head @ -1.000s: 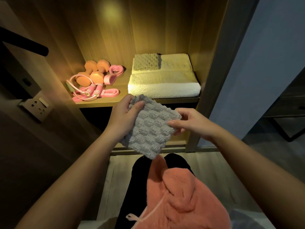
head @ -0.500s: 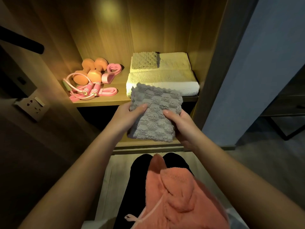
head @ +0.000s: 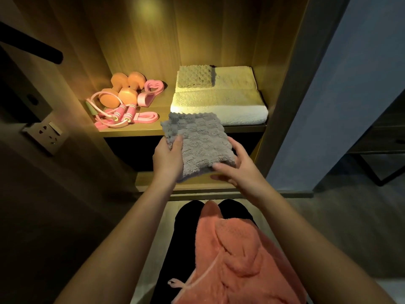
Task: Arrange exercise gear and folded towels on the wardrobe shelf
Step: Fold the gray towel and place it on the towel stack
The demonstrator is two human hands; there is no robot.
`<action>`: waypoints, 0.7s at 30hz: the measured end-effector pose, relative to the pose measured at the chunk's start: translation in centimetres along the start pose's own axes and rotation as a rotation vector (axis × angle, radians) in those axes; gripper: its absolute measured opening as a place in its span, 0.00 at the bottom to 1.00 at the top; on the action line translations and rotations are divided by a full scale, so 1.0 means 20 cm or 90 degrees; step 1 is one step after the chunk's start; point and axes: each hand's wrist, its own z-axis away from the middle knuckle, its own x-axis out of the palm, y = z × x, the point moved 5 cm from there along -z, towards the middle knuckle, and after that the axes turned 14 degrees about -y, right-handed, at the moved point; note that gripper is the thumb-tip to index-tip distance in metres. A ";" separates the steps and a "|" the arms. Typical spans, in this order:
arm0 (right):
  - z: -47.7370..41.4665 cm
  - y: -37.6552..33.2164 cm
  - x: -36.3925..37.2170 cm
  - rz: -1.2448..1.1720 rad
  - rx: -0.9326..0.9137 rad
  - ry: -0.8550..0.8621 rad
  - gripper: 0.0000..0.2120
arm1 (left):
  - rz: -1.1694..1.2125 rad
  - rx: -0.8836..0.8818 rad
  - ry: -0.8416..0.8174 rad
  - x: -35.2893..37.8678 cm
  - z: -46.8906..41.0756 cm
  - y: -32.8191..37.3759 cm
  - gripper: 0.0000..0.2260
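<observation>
A folded grey waffle-textured towel [head: 198, 145] is held flat between both hands in front of the wardrobe shelf [head: 135, 132], its far edge reaching over the shelf's front edge beside the towels already stacked there. The left hand [head: 167, 157] grips the towel's left side with the thumb pressed on top, and the right hand [head: 237, 166] clasps the near right corner, thumb on top and fingers underneath. On the right half of the shelf lies a large folded cream towel [head: 219, 102] with its thick rolled edge along the shelf's front edge, and a small folded grey-beige cloth [head: 195, 76] rests on its back left part. On the left half of the shelf sit two orange dumbbells [head: 122, 88] toward the back, a pink figure-eight resistance band [head: 151, 91] just beside them, and a pink jump rope [head: 118, 113] with its handles near the front edge, lying over a flat pink band [head: 144, 118]. A coral-coloured towel [head: 236, 255] with a hanging loop lies across the person's lap, below the hands.
</observation>
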 end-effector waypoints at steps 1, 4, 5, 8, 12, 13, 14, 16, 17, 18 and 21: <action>0.00 0.00 0.01 0.021 -0.019 0.027 0.36 | 0.008 0.006 0.003 0.01 0.01 0.00 0.16; -0.01 -0.01 0.01 -0.026 -0.079 0.148 0.29 | 0.047 0.036 0.001 0.04 0.04 0.01 0.13; -0.02 -0.01 0.01 -0.051 -0.087 0.171 0.26 | 0.059 0.044 -0.003 0.06 0.05 0.01 0.11; -0.04 -0.02 0.04 -0.037 -0.103 0.236 0.17 | 0.053 0.069 -0.003 0.09 0.07 0.03 0.04; -0.02 -0.07 0.01 -0.047 -0.152 0.395 0.13 | 0.068 0.082 0.078 0.09 0.10 0.06 0.05; -0.02 -0.08 0.00 -0.050 -0.156 0.409 0.14 | 0.071 0.085 0.098 0.08 0.10 0.06 0.09; -0.02 -0.08 0.00 -0.058 -0.154 0.412 0.15 | 0.075 0.087 0.109 0.07 0.10 0.07 0.12; -0.02 -0.08 0.01 -0.076 -0.144 0.397 0.17 | 0.090 0.086 0.114 0.06 0.10 0.07 0.15; -0.02 -0.08 0.02 -0.080 -0.139 0.385 0.18 | 0.093 0.081 0.112 0.06 0.10 0.06 0.14; -0.02 -0.07 0.02 -0.080 -0.131 0.371 0.18 | 0.094 0.073 0.107 0.06 0.10 0.04 0.13; -0.02 -0.03 0.01 -0.074 -0.046 0.326 0.10 | 0.104 0.053 0.097 0.06 0.10 0.01 0.06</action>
